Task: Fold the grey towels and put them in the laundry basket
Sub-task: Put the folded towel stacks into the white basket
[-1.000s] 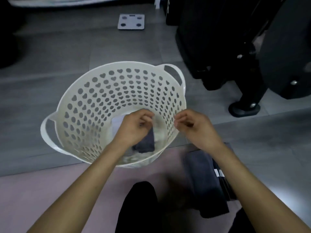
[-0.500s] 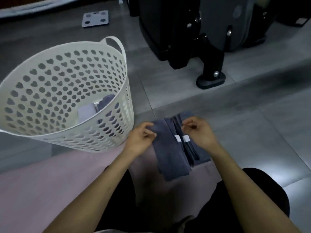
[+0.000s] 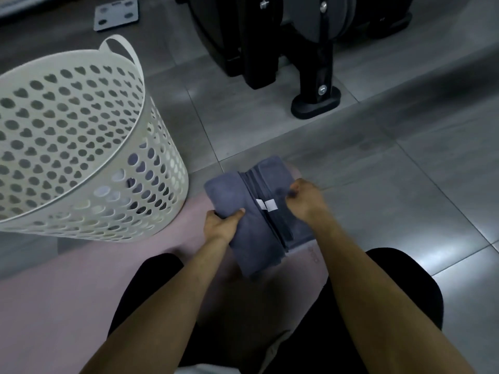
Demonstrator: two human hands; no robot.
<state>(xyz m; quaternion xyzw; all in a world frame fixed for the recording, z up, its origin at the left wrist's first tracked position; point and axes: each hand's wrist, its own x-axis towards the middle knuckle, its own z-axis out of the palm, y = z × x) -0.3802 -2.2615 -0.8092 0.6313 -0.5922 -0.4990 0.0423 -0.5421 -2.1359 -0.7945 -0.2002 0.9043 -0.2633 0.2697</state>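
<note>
Head view: white laundry basket (image 3: pixel 89 147) with heart-shaped holes stands on the floor, well left of the left hand (image 3: pixel 220 226); grey and pale cloth shows through its holes near the bottom. Left hand grips the near-left edge of the top grey towel (image 3: pixel 237 195), thumb on top. Stack of grey towels (image 3: pixel 280 217) lies on a pink mat (image 3: pixel 67 279), between both hands. Two white labels (image 3: pixel 266 205), text unreadable. Right hand (image 3: pixel 306 198) pinches the stack's right side, fingers curled.
</note>
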